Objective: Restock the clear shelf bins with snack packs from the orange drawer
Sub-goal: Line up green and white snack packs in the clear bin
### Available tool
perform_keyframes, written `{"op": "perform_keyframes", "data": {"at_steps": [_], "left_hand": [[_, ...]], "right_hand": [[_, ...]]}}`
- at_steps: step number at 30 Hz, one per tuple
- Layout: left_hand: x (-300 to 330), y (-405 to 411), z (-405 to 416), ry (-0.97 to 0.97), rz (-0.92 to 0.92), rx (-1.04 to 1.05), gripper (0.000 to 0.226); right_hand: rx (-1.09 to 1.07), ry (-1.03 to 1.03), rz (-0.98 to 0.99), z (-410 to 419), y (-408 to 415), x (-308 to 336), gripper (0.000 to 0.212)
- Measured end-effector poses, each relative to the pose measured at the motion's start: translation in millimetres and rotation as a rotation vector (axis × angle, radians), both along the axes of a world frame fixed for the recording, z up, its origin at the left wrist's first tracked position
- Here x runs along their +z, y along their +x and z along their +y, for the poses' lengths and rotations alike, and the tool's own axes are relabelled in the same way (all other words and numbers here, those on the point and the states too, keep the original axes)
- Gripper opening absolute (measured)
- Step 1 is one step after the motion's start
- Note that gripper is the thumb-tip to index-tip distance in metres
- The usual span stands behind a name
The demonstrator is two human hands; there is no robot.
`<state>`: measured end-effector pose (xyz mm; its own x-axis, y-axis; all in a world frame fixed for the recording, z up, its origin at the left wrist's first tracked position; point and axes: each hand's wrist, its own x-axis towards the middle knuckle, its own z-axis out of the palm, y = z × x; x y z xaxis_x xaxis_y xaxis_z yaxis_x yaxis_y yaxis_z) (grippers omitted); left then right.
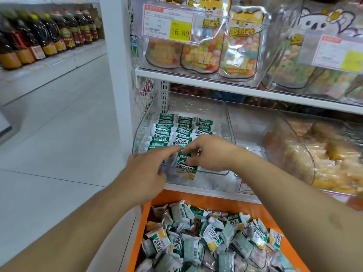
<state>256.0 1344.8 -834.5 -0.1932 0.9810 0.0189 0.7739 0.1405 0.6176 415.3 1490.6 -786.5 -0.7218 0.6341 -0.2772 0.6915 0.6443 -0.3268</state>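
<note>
A clear shelf bin (141, 126) on the lower shelf holds rows of green-and-white snack packs (167, 130) standing on edge. My left hand (146, 167) reaches over the bin's front rim, its index finger stretched onto the packs. My right hand (208, 154) is inside the bin beside it, fingers pinched on several front packs (185, 166) in the middle row. Below, the open orange drawer (144, 214) is heaped with loose snack packs (196, 238) of the same kind.
A second clear bin (253, 126) to the right looks nearly bare. Further right a bin (298, 154) holds orange-yellow snacks. Above, bins with candy bags (204, 54) carry a price tag reading 16.80. An aisle floor and oil bottles (45, 36) lie to the left.
</note>
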Motion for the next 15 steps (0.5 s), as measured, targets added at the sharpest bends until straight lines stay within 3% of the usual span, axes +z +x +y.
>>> {"op": "perform_keyframes", "data": {"at_steps": [7,15], "left_hand": [[-2.7,0.2,2.5,0.002,0.118,0.002,0.064],[-2.0,1.5,7.2,-0.003,0.181,-0.015,0.062]], "right_hand": [[0.005,0.000,-0.024,-1.6,-5.2,-12.2,0.032],[-0.003,0.038,-0.008,-2.3,0.9,-8.9,0.036]]}}
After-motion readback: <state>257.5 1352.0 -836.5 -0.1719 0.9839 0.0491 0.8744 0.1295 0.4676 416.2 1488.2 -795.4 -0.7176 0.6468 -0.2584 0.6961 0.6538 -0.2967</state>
